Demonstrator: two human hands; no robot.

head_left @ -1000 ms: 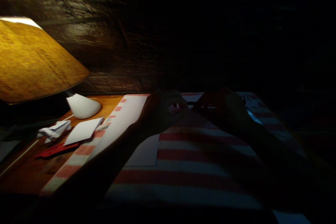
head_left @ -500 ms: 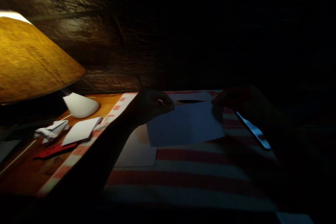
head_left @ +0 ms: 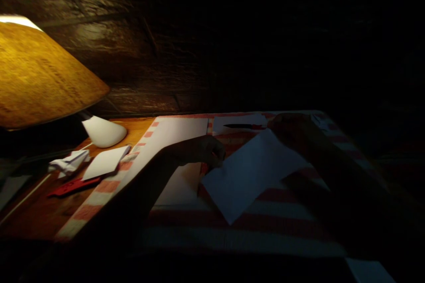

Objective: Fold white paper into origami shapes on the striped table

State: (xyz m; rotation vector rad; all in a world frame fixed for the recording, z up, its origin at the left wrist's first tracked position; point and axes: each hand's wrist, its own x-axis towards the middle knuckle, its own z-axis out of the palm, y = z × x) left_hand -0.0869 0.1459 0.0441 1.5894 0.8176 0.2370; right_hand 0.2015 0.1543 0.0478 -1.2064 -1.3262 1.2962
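A sheet of white paper (head_left: 249, 172) is held up at a slant over the striped cloth (head_left: 272, 225), one corner pointing down toward me. My left hand (head_left: 202, 150) is closed, its fingertips pinching the sheet's upper left edge. At the top right corner, my right hand (head_left: 288, 127) grips the same sheet; its fingers are mostly lost in shadow. Just beyond the sheet, a dark slim knife (head_left: 241, 126) with a reddish handle lies on another flat sheet (head_left: 219, 120). More white paper (head_left: 182, 128) lies to the left, partly behind my left forearm.
A lamp with a yellow shade (head_left: 46, 70) and white base (head_left: 104, 131) stands at left. Near it on the wooden table lie crumpled paper (head_left: 69, 163), a white pad (head_left: 106, 162) and a red flat object (head_left: 73, 186). A dark wall rises behind. Pale paper (head_left: 368, 270) shows at bottom right.
The sheet has turned from nearly level to slanted, its left side swinging down toward me. My left hand has moved down and slightly right. The lit phone at right is now hidden.
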